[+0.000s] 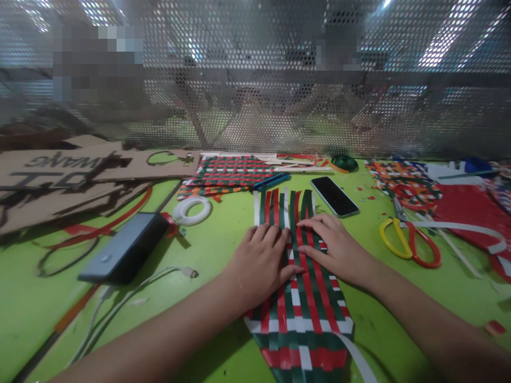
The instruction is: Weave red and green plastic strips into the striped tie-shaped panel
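Observation:
A woven piece of red, green and white flat strips [295,324] lies on the green table in front of me, its loose strip ends [275,205] pointing away. My left hand [261,260] rests on the left half of the weave, fingers stretched out and thumb toward the middle. On the right side, my right hand [329,244] touches the lengthwise strips with thumb and index finger apart. Between the hands, some red and green strips lie over the white crosswise band. A loose white strip [355,356] sticks out at the near right edge.
Scissors [411,242] and a red sheet [459,213] lie right; a phone [335,196] lies beyond my right hand. A power bank [125,247], cable [155,274], white tape roll [192,210] and cardboard [51,170] occupy the left. Behind stands a perforated metal screen [255,80].

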Demonstrator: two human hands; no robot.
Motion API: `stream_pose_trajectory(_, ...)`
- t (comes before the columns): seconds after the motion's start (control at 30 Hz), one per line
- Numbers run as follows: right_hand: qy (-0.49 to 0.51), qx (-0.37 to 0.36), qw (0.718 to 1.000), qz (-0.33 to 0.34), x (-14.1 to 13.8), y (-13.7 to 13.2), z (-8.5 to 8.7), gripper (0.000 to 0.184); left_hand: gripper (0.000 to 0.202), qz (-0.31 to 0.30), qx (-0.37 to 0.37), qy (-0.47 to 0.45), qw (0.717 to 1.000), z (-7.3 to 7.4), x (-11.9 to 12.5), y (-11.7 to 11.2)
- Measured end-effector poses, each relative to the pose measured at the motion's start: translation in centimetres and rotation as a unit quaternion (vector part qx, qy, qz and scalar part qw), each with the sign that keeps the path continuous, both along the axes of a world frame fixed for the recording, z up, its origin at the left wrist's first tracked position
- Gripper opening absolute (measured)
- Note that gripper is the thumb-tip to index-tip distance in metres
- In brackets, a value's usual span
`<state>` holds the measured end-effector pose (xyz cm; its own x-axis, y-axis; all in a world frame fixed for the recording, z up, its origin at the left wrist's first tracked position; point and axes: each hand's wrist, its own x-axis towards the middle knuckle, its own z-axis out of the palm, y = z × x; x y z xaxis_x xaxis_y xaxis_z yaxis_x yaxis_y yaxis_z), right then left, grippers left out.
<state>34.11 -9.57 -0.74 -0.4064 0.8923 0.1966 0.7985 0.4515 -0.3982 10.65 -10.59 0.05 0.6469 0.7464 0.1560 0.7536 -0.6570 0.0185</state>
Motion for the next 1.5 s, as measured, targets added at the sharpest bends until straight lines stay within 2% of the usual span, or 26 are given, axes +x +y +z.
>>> stream_pose_trajectory(0.23, -0.009, -0.005, 1.000, 0.000, -0.1, 0.0, 0.0, 0.043, 0.083, 0.007, 0.012, 0.024, 1.000, -0.2, 0.1, -0.1)
stream_pose_trajectory(0.47, -0.018, 0.020, 1.000, -0.004, -0.3, -0.1, 0.1, 0.040, 0.083, 0.008, 0.024, 0.026, 0.999, -0.4, 0.2, -0.3)
stream_pose_trajectory(0.93, -0.006, 0.019, 1.000, 0.017, -0.1, -0.3, 0.4, 0.040, 0.084, 0.007, 0.019, 0.028, 0.999, -0.1, 0.1, -0.3)
stream_pose_trajectory(1.03, 0.035, 0.018, 0.999, -0.026, 0.1, -0.7, 0.8, 0.047, 0.084, 0.007, 0.017, 0.025, 1.000, 0.0, 0.2, -0.4)
stream_pose_trajectory(1.1, 0.084, -0.006, 0.991, -0.101, 0.2, -1.0, 1.2, 0.050, 0.084, 0.008, 0.011, 0.028, 1.000, 0.1, 0.2, -0.3)
stream_pose_trajectory(1.2, 0.160, -0.100, 0.965, -0.180, 0.4, -1.1, 1.9, 0.045, 0.082, 0.010, 0.003, 0.039, 0.999, 0.4, 0.4, -0.3)
stream_pose_trajectory(1.27, 0.195, -0.148, 0.950, -0.195, 0.8, -1.0, 2.0, 0.040, 0.079, 0.012, 0.002, 0.042, 0.999, 0.5, 0.6, -0.4)
stream_pose_trajectory(1.33, 0.223, -0.166, 0.939, -0.200, 1.3, -0.8, 1.7, 0.036, 0.076, 0.019, -0.003, 0.042, 0.999, 0.7, 0.9, -0.5)
stream_pose_trajectory(1.5, 0.290, -0.250, 0.906, -0.177, 2.3, -0.4, 1.1, 0.035, 0.061, 0.066, 0.006, 0.047, 0.997, 1.4, 2.3, -1.2)
